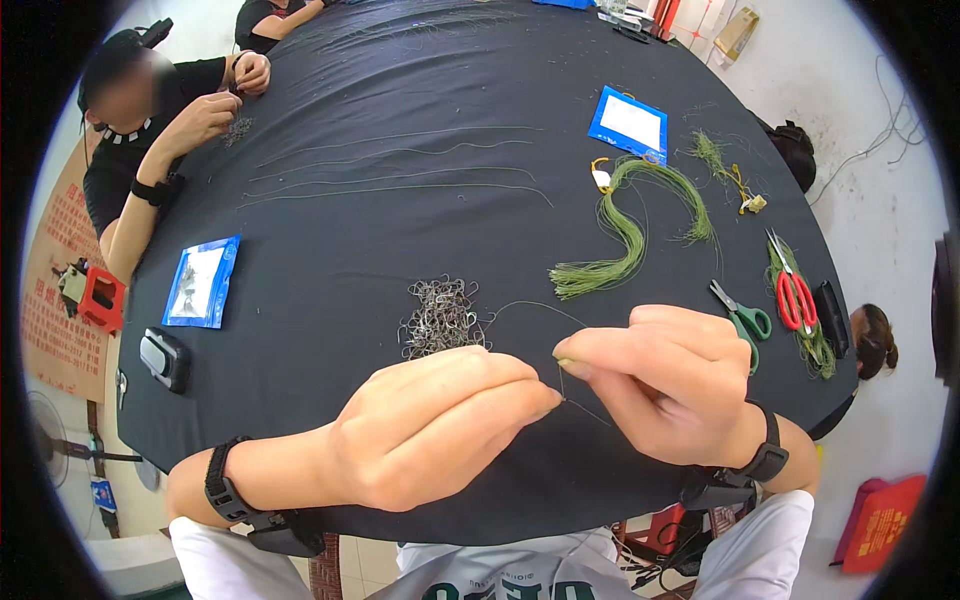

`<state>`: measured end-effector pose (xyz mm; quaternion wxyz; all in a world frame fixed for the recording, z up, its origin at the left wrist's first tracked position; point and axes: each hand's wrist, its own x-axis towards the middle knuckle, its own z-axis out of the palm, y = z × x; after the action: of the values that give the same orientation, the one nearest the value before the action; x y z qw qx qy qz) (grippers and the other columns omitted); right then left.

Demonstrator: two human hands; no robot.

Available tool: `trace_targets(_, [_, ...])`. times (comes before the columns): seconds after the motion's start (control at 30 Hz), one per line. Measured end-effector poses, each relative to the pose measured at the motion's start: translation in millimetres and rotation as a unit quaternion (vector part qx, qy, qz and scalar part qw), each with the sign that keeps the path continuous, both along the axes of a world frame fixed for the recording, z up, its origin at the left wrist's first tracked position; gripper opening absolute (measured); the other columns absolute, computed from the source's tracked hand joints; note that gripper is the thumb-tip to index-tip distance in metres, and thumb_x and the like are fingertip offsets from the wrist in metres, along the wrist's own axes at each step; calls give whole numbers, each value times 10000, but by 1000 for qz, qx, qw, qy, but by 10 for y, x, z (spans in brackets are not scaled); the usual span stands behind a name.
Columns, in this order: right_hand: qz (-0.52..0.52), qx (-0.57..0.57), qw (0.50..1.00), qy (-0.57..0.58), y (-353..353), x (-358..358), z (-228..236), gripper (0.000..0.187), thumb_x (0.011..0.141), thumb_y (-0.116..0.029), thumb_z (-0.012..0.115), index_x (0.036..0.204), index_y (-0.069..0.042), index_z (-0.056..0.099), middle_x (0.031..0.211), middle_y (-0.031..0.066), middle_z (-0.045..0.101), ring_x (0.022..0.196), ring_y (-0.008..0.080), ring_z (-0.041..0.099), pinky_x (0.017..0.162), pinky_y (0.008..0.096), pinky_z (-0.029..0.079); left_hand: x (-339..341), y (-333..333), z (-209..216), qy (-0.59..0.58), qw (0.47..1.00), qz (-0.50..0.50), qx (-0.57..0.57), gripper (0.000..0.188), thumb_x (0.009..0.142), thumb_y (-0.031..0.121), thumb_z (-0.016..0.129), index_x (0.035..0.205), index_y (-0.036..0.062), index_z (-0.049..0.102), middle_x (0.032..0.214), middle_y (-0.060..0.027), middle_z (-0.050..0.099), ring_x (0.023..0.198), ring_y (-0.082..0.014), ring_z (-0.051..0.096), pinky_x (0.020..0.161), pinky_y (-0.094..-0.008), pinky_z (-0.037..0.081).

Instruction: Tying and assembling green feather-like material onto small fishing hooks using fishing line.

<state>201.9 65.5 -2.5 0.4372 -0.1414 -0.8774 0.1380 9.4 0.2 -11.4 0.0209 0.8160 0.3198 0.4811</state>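
Over the near part of the black-covered table, my left hand [440, 430] is closed in a pinch. My right hand [665, 385], just to its right, pinches a thin green fishing line [562, 380]. A short stretch of that line runs down to my left fingertips, where it appears gripped too; whether a small hook is also in there is hidden. One part of the line arcs up and left towards a pile of metal fish hooks [440, 315] just beyond my left hand. Another part trails down to the right beneath my right hand.
A bundle of green line [625, 240] lies beyond my right hand. Green-handled scissors [742, 320] and red-handled scissors [793, 290] are to the right. Single lines lie across the table [350, 240]. At left are a blue packet [202, 282], a black-and-white device [165, 358] and a co-worker [150, 130].
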Motion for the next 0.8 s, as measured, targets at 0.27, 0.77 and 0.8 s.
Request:
trace_targets(0.27, [48, -41, 998, -8, -18, -32, -36, 224, 627, 55, 699, 840, -9, 669, 573, 46, 552, 425, 155, 452, 396, 266, 336, -32, -29, 30, -33, 999, -20, -31, 214, 688, -101, 681, 878, -30, 613, 795, -134, 636, 567, -135, 575, 475, -222, 463])
trace_targets(0.77, [24, 132, 990, -38, -159, 33, 103, 259, 557, -50, 706, 810, -2, 678, 538, -25, 418, 433, 94, 398, 357, 224, 315, -35, 8, -61, 15, 997, -12, 71, 223, 629, -112, 667, 843, -88, 610, 765, -165, 606, 562, -217, 583, 470, -278, 487])
trace_targets(0.8, [20, 136, 990, -40, -146, 44, 107, 270, 549, -45, 703, 813, 1, 678, 542, -21, 426, 433, 100, 405, 357, 225, 314, -38, -2, -71, 25, 996, -14, 82, 236, 630, -110, 685, 855, -71, 626, 765, -157, 623, 538, -189, 573, 441, -255, 461])
